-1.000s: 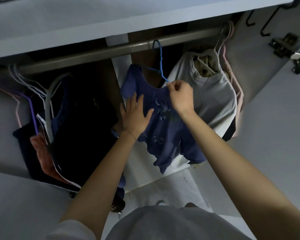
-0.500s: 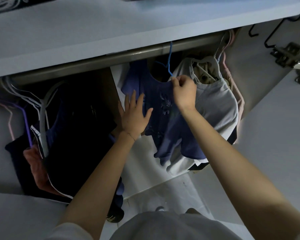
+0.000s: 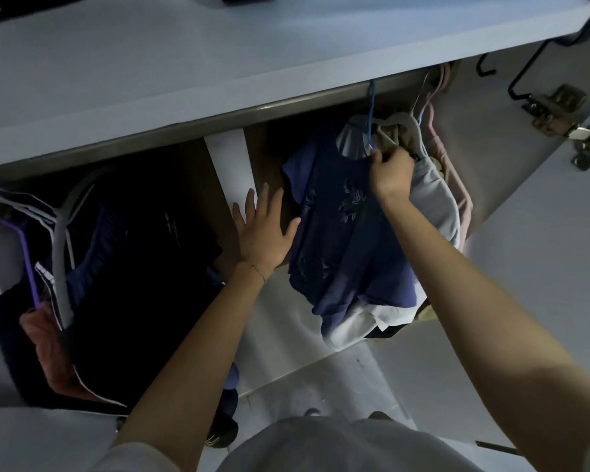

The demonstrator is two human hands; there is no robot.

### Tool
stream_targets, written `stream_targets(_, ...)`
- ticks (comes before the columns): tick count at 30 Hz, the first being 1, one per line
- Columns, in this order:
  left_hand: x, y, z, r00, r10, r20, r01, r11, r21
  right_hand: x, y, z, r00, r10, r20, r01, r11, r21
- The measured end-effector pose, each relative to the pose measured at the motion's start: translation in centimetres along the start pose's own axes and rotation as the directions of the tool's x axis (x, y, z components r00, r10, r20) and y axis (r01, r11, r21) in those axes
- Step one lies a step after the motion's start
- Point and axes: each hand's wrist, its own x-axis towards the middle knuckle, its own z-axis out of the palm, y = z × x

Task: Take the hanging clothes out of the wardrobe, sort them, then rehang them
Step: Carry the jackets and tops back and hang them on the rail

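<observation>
Right hand [image 3: 390,175]: fingers curled, pinching the neckline of the blue top [image 3: 341,240] at the point where the blue hanger [image 3: 371,107] enters it. Left hand [image 3: 266,229]: fingers straight and spread, holding nothing, thumb at the top's left edge; contact cannot be confirmed. The hanger hook sits over the rail [image 3: 184,131]. The blue top hangs in the right section, directly in front of a grey garment [image 3: 438,202]. Dark clothes [image 3: 133,253] on white hangers [image 3: 62,240] hang at the left.
</observation>
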Motion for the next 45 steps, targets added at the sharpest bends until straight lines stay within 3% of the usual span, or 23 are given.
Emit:
stream_targets(8, 0.4, 1.2, 1.4, 0.997, 0.069, 0.03, -0.068, 0.997, -0.024, 3.5, 1.3, -4.1, 0.991, -0.025, -0.129, 0.006, 0.989, -0.15)
stream_targets(14, 1.1, 2.4, 1.8, 0.993, 0.115, 0.017, -0.113, 0.991, -0.065, 4.5, 2.6, -4.7, 0.987, -0.018, -0.159, 0.007, 0.997, -0.072)
stream_targets(18, 1.3, 3.2, 2.2, 0.989, 0.148, 0.025, -0.145, 0.985, -0.091, 3.5, 2.9, -5.1, 0.978, -0.11, -0.178, 0.107, 0.994, -0.027)
stream_targets(23, 1.2, 4.4, 3.1, 0.974, 0.223, 0.023, -0.221, 0.972, -0.075, 0.8, 3.9, -5.9, 0.948, -0.294, -0.122, 0.278, 0.952, -0.131)
stream_targets(29, -0.2, 7.7, 5.3, 0.95, 0.31, 0.047, -0.304, 0.948, -0.095, -4.1, 7.7, -7.6, 0.952, -0.305, -0.02, 0.268, 0.867, -0.42)
stream_targets(45, -17.4, 17.8, 10.9, 0.824, 0.528, 0.206, -0.521, 0.848, -0.093, -26.6, 21.8, -19.0, 0.996, 0.068, 0.05, -0.029, 0.831, -0.555)
